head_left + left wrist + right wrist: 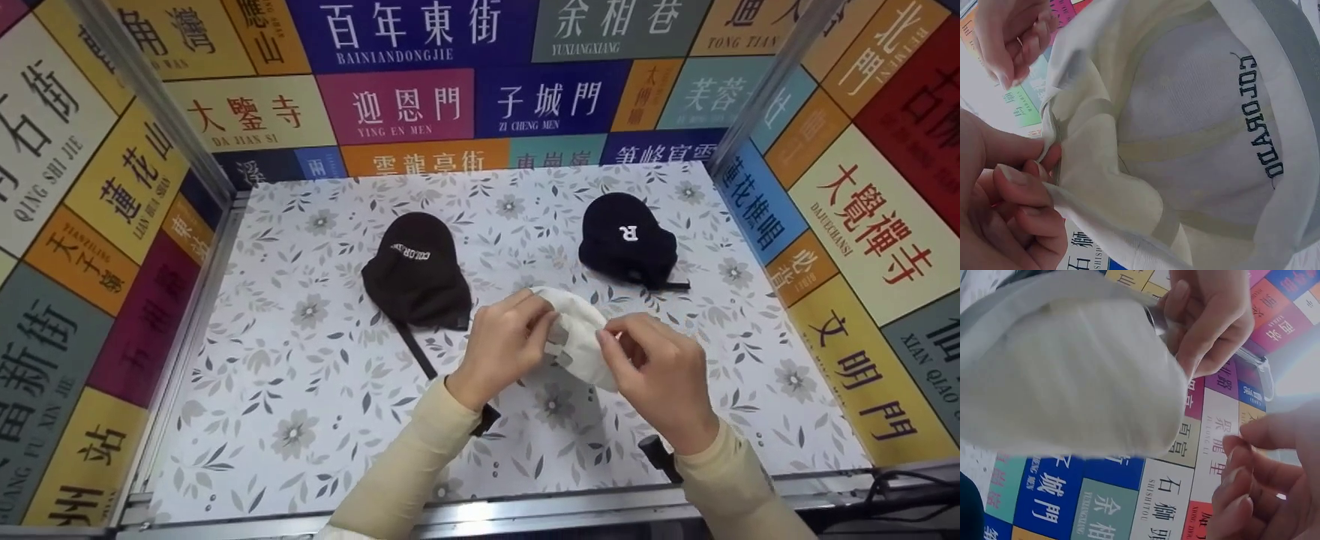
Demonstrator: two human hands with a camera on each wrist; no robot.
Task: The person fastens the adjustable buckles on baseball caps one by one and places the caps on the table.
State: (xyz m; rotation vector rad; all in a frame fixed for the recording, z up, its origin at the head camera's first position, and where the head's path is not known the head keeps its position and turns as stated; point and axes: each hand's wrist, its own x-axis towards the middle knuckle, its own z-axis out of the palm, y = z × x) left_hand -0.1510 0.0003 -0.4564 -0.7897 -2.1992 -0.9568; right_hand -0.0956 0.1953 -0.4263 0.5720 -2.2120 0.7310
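A white baseball cap (581, 319) is held above the table, its inside facing the left wrist camera. Dark COLORADO stitching (1258, 115) shows near its front band. My left hand (504, 341) pinches the cap's rear edge between thumb and fingers. Close to the cap's other side is my right hand (664, 367); in the right wrist view its loosely bent fingers (1235, 481) stand apart from the fabric and hold nothing. Behind my left hand lies a dark brown cap (416, 274) with white lettering. A black cap (622, 236) bearing a white R lies farther back at right.
The table (300, 420) has a white floral cover and a metal front edge. Panels of colourful place-name signs (397, 105) stand behind it and on both sides. A thin brown strap (412, 349) trails forward from the brown cap. Black cables (900, 495) hang at the front right corner.
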